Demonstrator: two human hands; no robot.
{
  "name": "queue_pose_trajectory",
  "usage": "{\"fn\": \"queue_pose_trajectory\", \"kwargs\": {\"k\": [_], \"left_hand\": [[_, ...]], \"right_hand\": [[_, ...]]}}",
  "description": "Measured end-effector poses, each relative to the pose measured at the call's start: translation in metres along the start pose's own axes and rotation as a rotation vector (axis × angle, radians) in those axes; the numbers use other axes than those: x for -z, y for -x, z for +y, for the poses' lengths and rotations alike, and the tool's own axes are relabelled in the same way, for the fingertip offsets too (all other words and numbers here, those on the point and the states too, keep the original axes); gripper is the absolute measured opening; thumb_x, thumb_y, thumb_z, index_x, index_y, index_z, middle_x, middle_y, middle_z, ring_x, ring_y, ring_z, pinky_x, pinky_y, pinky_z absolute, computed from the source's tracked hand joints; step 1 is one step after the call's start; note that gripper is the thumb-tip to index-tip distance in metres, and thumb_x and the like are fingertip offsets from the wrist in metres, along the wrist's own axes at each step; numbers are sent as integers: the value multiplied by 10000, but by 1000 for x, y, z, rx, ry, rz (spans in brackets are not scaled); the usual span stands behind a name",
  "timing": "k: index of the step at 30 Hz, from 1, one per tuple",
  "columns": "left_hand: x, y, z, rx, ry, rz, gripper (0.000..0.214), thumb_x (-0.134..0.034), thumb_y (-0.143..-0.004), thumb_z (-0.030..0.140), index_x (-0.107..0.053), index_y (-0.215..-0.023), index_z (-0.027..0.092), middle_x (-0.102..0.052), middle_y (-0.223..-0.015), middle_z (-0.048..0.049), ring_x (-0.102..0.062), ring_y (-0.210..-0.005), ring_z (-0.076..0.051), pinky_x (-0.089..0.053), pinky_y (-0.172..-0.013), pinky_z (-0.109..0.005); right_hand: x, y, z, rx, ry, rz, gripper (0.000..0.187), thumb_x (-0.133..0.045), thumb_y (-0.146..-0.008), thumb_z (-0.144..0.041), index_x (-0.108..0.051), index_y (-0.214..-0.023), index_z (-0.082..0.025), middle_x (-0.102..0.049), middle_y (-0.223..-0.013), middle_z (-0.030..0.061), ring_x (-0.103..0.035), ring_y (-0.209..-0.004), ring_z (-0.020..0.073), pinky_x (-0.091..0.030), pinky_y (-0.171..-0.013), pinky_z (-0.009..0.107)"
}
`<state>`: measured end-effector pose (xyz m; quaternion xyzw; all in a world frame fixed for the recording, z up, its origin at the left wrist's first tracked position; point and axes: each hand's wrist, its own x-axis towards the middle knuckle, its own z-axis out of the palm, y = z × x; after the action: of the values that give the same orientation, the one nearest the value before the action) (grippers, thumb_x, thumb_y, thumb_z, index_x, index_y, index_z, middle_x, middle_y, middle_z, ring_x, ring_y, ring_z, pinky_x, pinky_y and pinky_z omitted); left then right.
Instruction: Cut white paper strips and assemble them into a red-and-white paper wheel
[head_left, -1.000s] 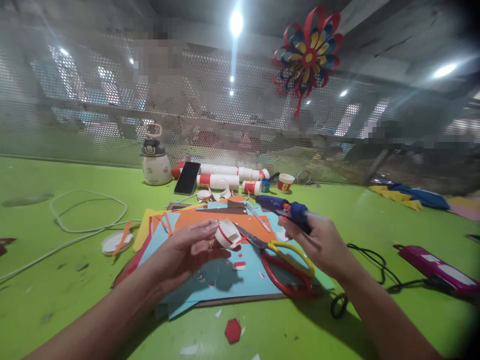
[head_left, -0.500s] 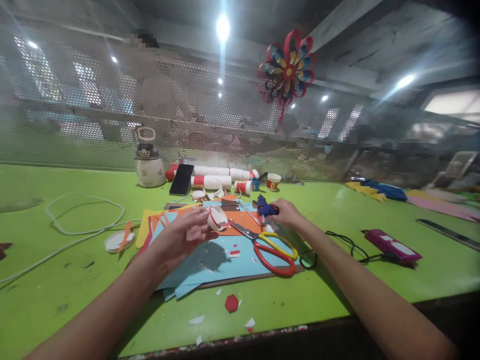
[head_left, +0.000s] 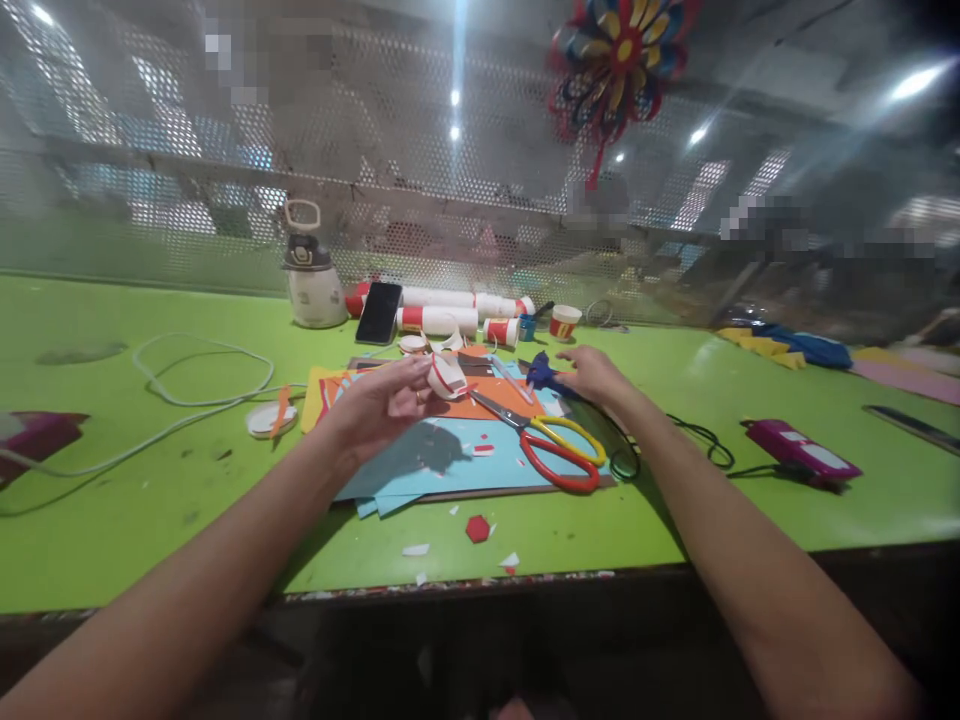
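My left hand (head_left: 390, 400) pinches a cut piece of white paper cup (head_left: 448, 377) with a red rim, above the sheets of coloured paper. Just past the papers' right side, my right hand (head_left: 596, 375) has its fingers stretched out beside a blue glue gun (head_left: 541, 371), whose handle end is partly hidden by the hand. Whether the fingers still touch it is hard to see. Scissors (head_left: 517, 420) with one red and one yellow handle lie on the light blue paper (head_left: 450, 470), between my hands.
Behind the papers are a phone (head_left: 379, 312), paper cups (head_left: 565, 322) and a white jug-like container (head_left: 315, 290). A white cable (head_left: 202, 400) loops at left. A magenta power strip (head_left: 802, 452) lies at right. Paper scraps (head_left: 478, 529) dot the front edge.
The view has tilted down. My right hand has loosened from the glue gun, its fingers now extended. My left hand keeps the cup piece.
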<state>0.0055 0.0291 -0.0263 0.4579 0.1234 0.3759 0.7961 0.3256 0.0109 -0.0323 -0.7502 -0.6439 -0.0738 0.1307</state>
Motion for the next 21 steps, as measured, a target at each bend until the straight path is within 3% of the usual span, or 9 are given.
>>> {"fn": "queue_pose_trajectory", "kwargs": {"k": [4,10,14,21], "left_hand": [[-1,-1,0,29,-11,47,162,-573,-791,138,-656,-924,97,-698,-861,-93,-647,-751,-146,-525,-675,-237],[-1,-2,0,6,-40,126,139,-566,-786,119,-652,-891,84,-705,-796,-82,-662,-721,-162,-548,-670,-266],[2,-3,-2,23,-68,122,139,-564,-792,136,-652,-885,83,-709,-785,-92,-669,-720,-172,-548,-669,-272],[5,-4,-4,33,-112,99,147,-559,-802,155,-661,-876,79,-716,-809,-103,-670,-743,-175,-545,-680,-271]], "right_hand": [[23,22,-35,113,-109,100,264,-488,-903,-253,-607,-1043,-64,-651,-986,134,-611,-853,191,-479,-763,306],[27,63,-94,527,-206,-77,162,-534,-861,-190,-690,-830,-160,-673,-808,31,-585,-724,128,-431,-673,232],[13,70,-102,651,-178,-192,148,-564,-834,-156,-711,-836,-150,-657,-808,56,-574,-680,138,-400,-615,244],[-2,69,-106,666,-110,-227,198,-526,-865,-184,-700,-788,-130,-647,-815,96,-585,-727,181,-391,-630,267]]}}
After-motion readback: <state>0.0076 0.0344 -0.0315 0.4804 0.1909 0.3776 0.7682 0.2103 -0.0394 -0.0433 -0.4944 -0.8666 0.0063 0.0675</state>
